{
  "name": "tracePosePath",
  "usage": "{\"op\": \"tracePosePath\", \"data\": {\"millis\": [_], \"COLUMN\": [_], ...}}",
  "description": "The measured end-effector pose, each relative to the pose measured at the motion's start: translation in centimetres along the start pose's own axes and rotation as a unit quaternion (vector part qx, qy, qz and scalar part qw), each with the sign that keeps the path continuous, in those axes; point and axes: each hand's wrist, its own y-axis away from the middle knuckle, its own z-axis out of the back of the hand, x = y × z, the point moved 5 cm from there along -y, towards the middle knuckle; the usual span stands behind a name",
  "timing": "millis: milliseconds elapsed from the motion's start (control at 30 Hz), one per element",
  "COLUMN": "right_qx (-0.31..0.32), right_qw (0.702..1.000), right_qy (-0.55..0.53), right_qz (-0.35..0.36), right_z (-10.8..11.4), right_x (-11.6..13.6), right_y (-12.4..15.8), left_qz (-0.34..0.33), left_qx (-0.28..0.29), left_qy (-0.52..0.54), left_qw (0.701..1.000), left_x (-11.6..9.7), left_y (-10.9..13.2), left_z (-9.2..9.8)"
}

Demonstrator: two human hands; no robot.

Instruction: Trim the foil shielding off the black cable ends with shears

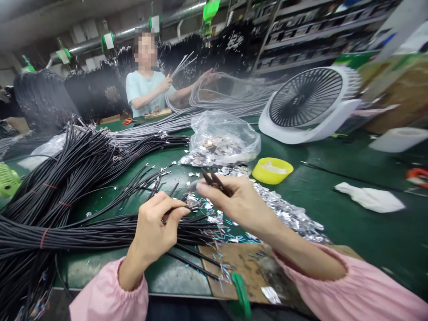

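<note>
Head view: left hand [157,227] pinches cable [100,225]; right hand [234,198] grips snips [214,179].

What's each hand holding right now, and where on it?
Left hand pinches a black cable near its foil-wrapped tip. Right hand grips small cutters by the handles.

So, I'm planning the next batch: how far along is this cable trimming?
Done: foil scraps pile up on the green table. In hand: the left hand pinches one black cable's end, the right hand holds small snips. Left: large bundles of black cables lie alongside.
</note>
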Motion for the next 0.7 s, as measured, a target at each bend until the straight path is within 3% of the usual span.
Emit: {"op": "tracePosePath", "data": {"millis": [133, 267, 333, 400, 533, 633, 700], "right_qx": [-0.022, -0.043, -0.029, -0.028, -0.073, -0.130, -0.127], "right_qw": [0.985, 0.921, 0.910, 0.934, 0.985, 0.990, 0.991], "right_qy": [0.066, 0.173, 0.173, 0.121, 0.030, 0.017, 0.024], "right_qz": [0.158, 0.346, 0.375, 0.336, 0.156, 0.045, 0.040], "right_z": [0.2, -0.5, -1.1, -1.3, -0.7, 0.4, 0.7], "right_x": [1.0, 2.0, 2.1, 2.0, 0.4, -1.2, -1.1], "right_y": [1.0, 2.8, 3.0, 2.3, 0.3, -0.3, -0.2], "left_qz": [0.021, 0.091, 0.136, 0.159, 0.148, 0.156, 0.166], "left_qx": [0.029, 0.041, 0.023, 0.021, 0.042, 0.034, 0.021], "left_qy": [-0.016, -0.019, 0.014, 0.072, 0.142, 0.152, 0.154], "left_qw": [0.999, 0.995, 0.990, 0.984, 0.978, 0.975, 0.974], "left_x": [-0.2, 0.4, 0.9, 1.1, 1.1, 1.3, 1.3], "left_y": [0.2, 0.3, 0.2, 0.2, 0.2, 0.4, 0.6], "left_z": [-0.6, -0.9, -0.8, -0.7, -0.6, -0.4, -0.3]}}
